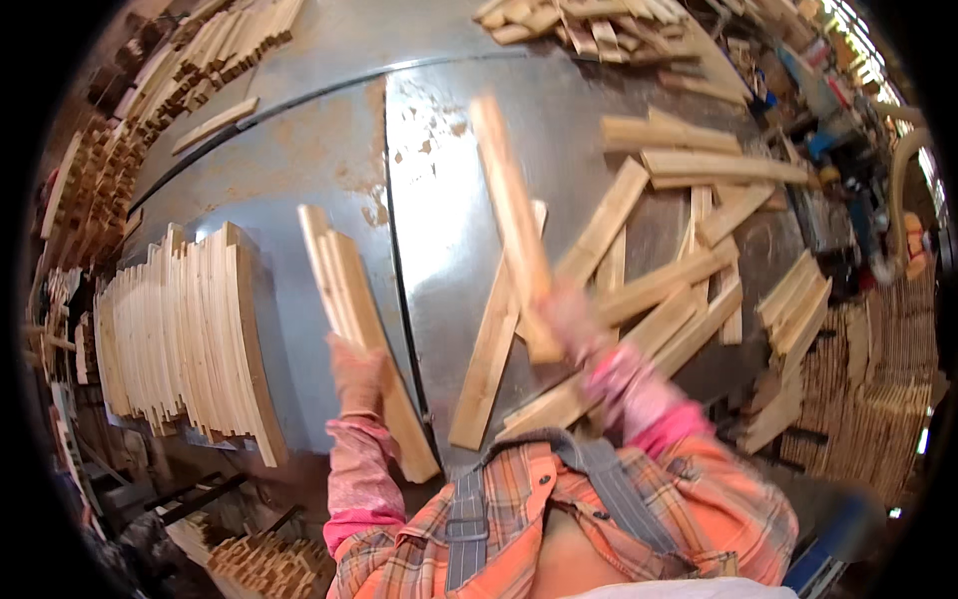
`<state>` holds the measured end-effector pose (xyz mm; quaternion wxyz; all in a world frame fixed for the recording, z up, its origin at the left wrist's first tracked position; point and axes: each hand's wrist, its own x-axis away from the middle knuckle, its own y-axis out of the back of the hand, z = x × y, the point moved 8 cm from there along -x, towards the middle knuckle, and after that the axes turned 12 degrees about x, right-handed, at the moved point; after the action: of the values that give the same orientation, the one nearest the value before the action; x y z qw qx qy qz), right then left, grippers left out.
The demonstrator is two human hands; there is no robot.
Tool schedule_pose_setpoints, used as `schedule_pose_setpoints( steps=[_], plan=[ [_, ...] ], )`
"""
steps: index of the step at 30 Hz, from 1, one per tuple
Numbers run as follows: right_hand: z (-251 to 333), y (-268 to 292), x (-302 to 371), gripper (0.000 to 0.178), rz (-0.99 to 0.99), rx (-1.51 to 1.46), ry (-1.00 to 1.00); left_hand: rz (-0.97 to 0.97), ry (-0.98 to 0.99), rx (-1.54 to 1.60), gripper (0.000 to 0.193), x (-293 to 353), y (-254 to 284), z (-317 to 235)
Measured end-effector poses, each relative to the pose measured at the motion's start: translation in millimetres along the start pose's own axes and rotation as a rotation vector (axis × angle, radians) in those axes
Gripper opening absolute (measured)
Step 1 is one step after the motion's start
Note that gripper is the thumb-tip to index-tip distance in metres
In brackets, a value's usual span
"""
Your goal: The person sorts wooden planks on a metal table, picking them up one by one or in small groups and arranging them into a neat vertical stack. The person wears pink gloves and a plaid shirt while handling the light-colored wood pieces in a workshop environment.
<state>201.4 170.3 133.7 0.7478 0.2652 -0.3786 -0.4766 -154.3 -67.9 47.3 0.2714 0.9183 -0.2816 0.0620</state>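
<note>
My left hand (357, 377) is closed round a small bundle of wooden slats (344, 285), which stands slanted on the grey metal tabletop (299, 160). My right hand (573, 321), blurred by motion, grips a single wooden board (509, 200) near its lower end. That board points away from me and partly covers another board (484, 369) lying on the table. To the right of my right hand, loose boards (669, 280) lie crossed over one another. Left of my left hand, a neat row of slats (180, 329) stands side by side.
A heap of wood pieces (599, 25) lies at the far edge. Long stacks (220, 50) fill the far left, and more stacked wood (858, 389) stands on the right beside machinery (828, 190). A dark seam (394, 230) runs across the tabletop. Wood ends (264, 569) show below at lower left.
</note>
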Motion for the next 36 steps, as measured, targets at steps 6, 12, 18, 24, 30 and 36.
schedule_pose_setpoints(
  steps=[6, 12, 18, 24, 30, 36],
  plan=[
    [129.3, 288.5, -121.1, 0.041, -0.518, 0.210, 0.265, -0.046, -0.151, -0.385, 0.087, -97.7, 135.7, -5.8],
    [-69.7, 328.4, -149.5, 0.048, -0.336, 0.595, -0.142, -0.085, 0.120, -1.053, 0.072, -99.3, 115.0, -39.3],
    [-259.4, 242.6, 67.6, 0.063, -0.264, 0.554, -0.681, 0.367, -0.478, -0.283, 0.069, 40.2, -101.1, -76.5],
    [-293.6, 80.6, 185.6, 0.077, -0.106, -0.027, -0.907, 0.430, -0.504, -0.571, 0.102, 148.4, -195.8, -127.0],
    [-261.3, 69.9, 149.3, 0.059, -0.341, -0.473, -0.671, 0.307, -0.574, -0.561, 0.089, 115.1, -193.1, -113.7],
    [-257.2, 102.7, 198.5, 0.043, -0.420, -0.845, -0.570, 0.422, 0.006, 0.298, 0.056, 95.6, -140.8, -80.0]
  ],
)
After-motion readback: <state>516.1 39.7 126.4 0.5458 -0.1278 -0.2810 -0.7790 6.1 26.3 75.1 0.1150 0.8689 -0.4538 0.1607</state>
